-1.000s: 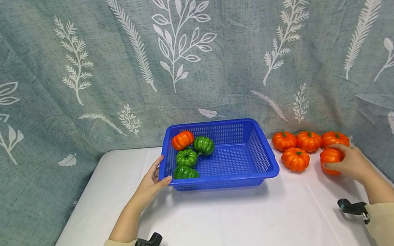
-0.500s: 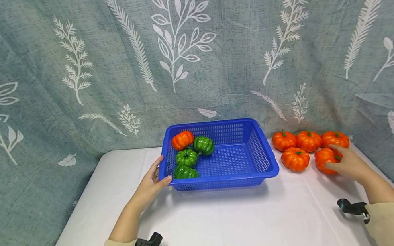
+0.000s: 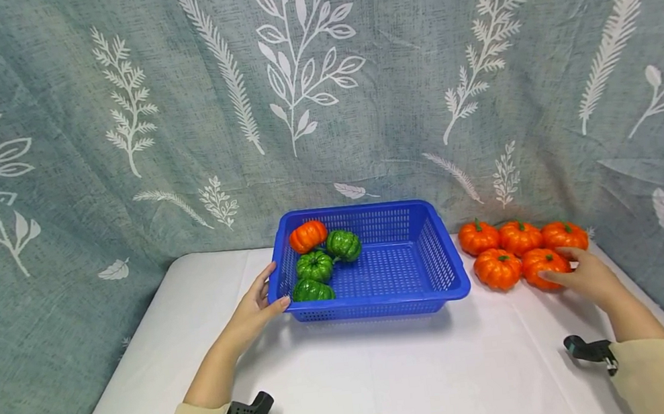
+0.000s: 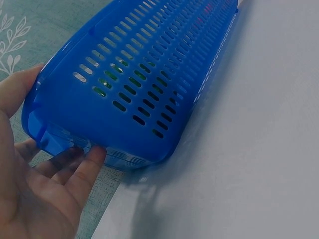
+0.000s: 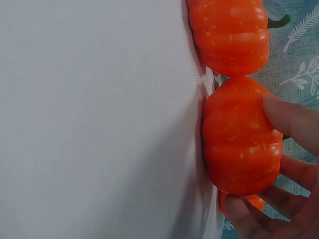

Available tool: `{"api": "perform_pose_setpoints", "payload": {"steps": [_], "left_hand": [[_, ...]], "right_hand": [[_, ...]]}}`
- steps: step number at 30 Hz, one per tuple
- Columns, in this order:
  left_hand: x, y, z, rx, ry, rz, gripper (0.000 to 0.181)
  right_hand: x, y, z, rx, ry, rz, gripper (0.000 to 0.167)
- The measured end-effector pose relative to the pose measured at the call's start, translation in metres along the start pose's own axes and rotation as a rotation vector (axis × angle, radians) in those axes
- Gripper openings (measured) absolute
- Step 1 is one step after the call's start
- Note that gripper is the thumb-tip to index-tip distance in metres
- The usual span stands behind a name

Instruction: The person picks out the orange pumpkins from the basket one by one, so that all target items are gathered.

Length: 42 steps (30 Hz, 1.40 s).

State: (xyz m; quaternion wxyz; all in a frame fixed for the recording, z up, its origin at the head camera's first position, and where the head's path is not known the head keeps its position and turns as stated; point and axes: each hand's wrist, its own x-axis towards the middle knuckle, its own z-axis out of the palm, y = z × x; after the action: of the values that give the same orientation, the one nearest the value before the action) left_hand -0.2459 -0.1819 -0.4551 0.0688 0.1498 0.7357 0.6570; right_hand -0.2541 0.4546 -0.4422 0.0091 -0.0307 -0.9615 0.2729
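My left hand holds the left end of a blue plastic basket, thumb on the front rim and fingers against the end wall. Inside, on the left side, lie an orange pumpkin and three green pumpkins. At the right, my right hand grips another small orange pumpkin, which rests on the table. In the right wrist view the thumb lies on one side of that pumpkin and the fingers curl around its other side.
Several more orange pumpkins sit in two rows on the white tabletop, right of the basket and beside the held one. Behind the table hangs a grey-green curtain with white leaf prints.
My right hand has set the tilted orange pumpkin upright and moved it left, up against the neighbouring front-row pumpkin. The left hand and the basket have stayed still.
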Motion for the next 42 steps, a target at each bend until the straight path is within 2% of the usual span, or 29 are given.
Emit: {"api": "perform_pose_setpoints", "payload": {"steps": [7,19,25,29,35,42], "left_hand": [[0.0,-0.001,0.0,-0.016,-0.014,0.021,0.083],[-0.001,0.001,0.0,-0.028,-0.012,0.012,0.084],[0.0,0.0,0.0,-0.03,-0.018,0.021,0.084],[0.0,0.0,0.0,-0.028,-0.017,0.021,0.083],[-0.001,0.002,0.0,-0.031,-0.016,0.019,0.083],[0.0,0.001,0.0,-0.035,-0.015,0.022,0.084]], "right_hand": [[0.001,-0.006,0.001,0.007,-0.015,0.033,0.093],[0.001,-0.008,0.005,0.03,0.013,0.027,0.093],[0.001,-0.008,0.005,0.041,-0.001,0.043,0.096],[-0.002,-0.012,0.001,0.04,0.002,0.026,0.093],[-0.009,-0.032,-0.01,0.045,0.061,0.001,0.081],[-0.023,-0.07,-0.014,0.075,0.161,-0.038,0.063]]}}
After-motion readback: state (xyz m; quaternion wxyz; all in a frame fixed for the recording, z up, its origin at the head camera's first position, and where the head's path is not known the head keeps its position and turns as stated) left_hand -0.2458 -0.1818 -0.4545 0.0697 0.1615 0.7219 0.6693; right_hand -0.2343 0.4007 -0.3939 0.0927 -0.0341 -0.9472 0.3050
